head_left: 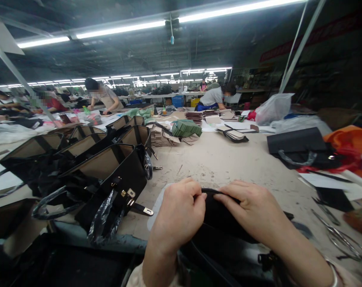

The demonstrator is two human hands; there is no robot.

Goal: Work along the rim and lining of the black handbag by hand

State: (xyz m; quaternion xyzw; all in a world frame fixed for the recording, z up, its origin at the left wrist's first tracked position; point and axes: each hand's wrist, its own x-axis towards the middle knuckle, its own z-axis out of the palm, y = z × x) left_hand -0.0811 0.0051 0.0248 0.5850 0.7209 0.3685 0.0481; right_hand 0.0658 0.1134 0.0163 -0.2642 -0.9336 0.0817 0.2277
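A black bag point(225, 221) lies low in the middle of the view, its dark opening facing up. My left hand point(183, 211) is closed on its far rim, with thumb and fingers pinched together. Just to the right, my right hand point(249, 207) grips the same rim, its thumb on the near side and its fingers curled over the edge. A short stretch of rim shows between the two hands. Dark metal hardware on the bag sits below my right wrist. Much of the bag is hidden by my hands and forearms.
Several open black bags point(100, 163) stand at the left. Scissors point(339, 235) lie at the right, near a closed black bag point(297, 147) with a wrapped handle. Green bundled pieces point(187, 128) sit farther back on the table point(199, 159). People work beyond.
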